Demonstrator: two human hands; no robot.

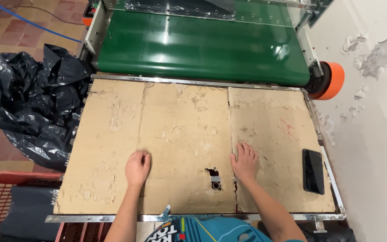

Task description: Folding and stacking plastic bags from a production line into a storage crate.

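Both my hands rest on a worn cardboard sheet [184, 134] that covers a metal-framed table. My left hand [137, 167] lies near the front middle with its fingers curled into a loose fist, holding nothing. My right hand [244, 161] lies flat, palm down, fingers slightly spread, just right of a small torn hole [214, 178] in the cardboard where a metal part shows. A black phone [313, 171] lies face up at the right edge, apart from my right hand.
A green conveyor belt [198, 47] runs along the table's far side, with an orange roller end [332, 80] at the right. A black plastic bag [34, 105] sits on the left, a red crate [5, 204] at the bottom left. A peeling white wall [372, 112] stands close on the right.
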